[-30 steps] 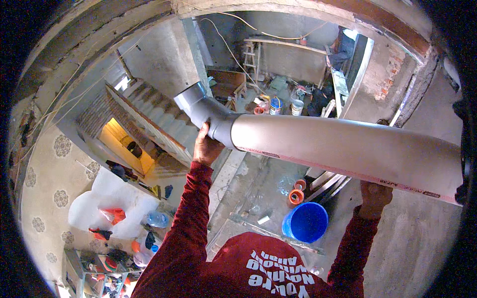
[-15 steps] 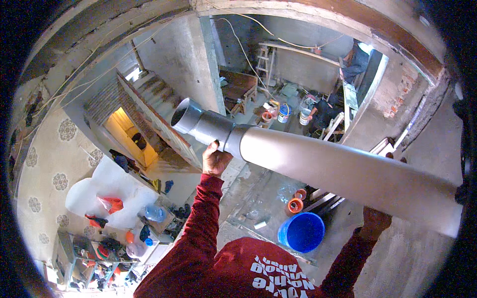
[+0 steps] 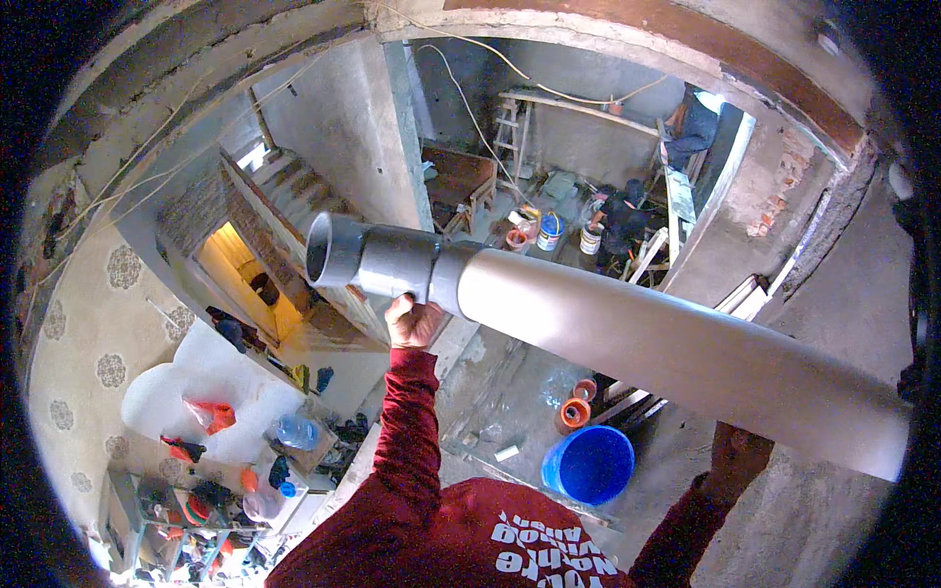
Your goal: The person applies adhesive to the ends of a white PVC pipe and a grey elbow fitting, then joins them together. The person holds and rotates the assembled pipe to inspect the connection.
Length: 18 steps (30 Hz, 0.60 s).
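Note:
A long, thick grey plastic pipe [image 3: 627, 328] slants across my view, its left end higher than its right. On that left end sits a darker grey pipe coupling [image 3: 397, 260], its round mouth facing left. My left hand [image 3: 415, 321] grips the coupling from beneath, near the joint with the pipe; part of its fingers is hidden behind it. Further along, my right hand [image 3: 740, 451] is against the lower side of the pipe, holding it up. Most of the right fingers are hidden by the pipe.
Below stand a blue tub [image 3: 590, 465] and orange buckets [image 3: 573, 416]. A person [image 3: 619, 223] crouches by white buckets [image 3: 551, 231]; another person [image 3: 692, 132] is up by a plank [image 3: 583, 110]. Stairs [image 3: 299, 191] rise at left, above a cluttered shelf [image 3: 186, 524].
The coupling end of the pipe has swung left and slightly down, my left hand moving with it. The right fingertips seen over the pipe's top edge are now out of sight.

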### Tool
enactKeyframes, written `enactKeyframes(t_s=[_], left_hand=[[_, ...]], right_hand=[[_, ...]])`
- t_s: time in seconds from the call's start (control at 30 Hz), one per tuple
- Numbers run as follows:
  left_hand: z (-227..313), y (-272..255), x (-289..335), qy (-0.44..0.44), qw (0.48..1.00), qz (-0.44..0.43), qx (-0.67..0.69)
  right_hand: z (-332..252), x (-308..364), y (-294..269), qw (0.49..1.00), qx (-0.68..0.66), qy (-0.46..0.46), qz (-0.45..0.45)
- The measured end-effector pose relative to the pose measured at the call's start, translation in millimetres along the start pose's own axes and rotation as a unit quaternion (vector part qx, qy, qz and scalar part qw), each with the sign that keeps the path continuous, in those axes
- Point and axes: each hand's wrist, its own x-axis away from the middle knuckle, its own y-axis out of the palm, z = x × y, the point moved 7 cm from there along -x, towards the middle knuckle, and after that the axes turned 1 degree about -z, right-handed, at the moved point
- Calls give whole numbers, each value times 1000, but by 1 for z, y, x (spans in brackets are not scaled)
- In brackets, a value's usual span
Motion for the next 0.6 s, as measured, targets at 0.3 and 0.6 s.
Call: enactKeyframes(t_s=[0.3,0.6], left_hand=[[-2,22,-10,-3,996,-87,-17],[-14,40,0,-46,987,-147,36]], right_hand=[[-3,11,44,988,-130,-43,77],[-36,21,56,985,-73,-100,-120]])
